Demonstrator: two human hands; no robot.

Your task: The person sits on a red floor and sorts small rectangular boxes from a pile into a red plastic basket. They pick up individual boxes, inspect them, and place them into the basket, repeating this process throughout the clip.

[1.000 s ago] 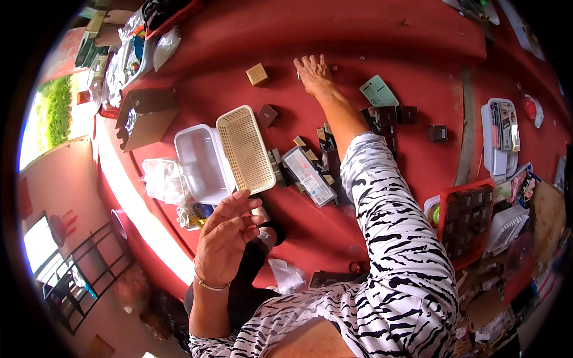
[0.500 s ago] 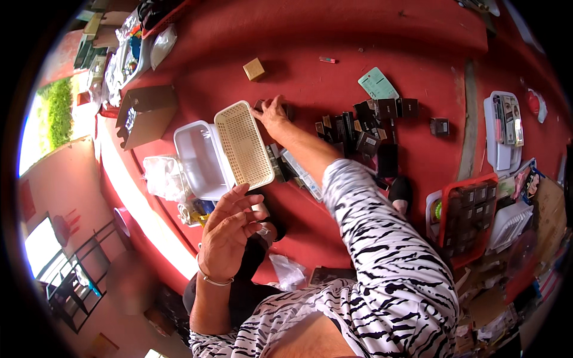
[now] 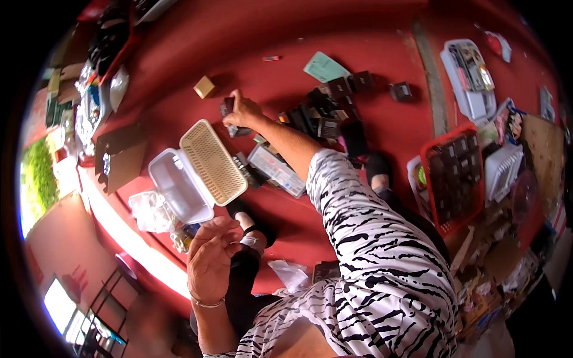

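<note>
My right hand (image 3: 245,114) reaches out over the red floor, its thumb and fingers closed around a small dark box (image 3: 227,106). Another dark box (image 3: 240,130) lies against the underside of that hand. Beside them stands a cream perforated basket (image 3: 213,161), tilted against a white plastic bin (image 3: 180,185). My left hand (image 3: 210,259) hovers near the bin's lower end, empty, with loosely bent fingers apart. To the right of my right forearm spreads a pile of small black boxes (image 3: 325,116).
A tan box (image 3: 204,87), a green card (image 3: 326,67) and a lone dark box (image 3: 400,91) lie farther off. On the right, a red tray (image 3: 452,179) holds several dark boxes. An opened cardboard box (image 3: 120,156) and a clear plastic case (image 3: 276,169) are nearby.
The view has turned, shifting the scene leftward. My right hand and the small dark box have moved away from the basket's far end. My left hand's fingers have drawn closer together.
</note>
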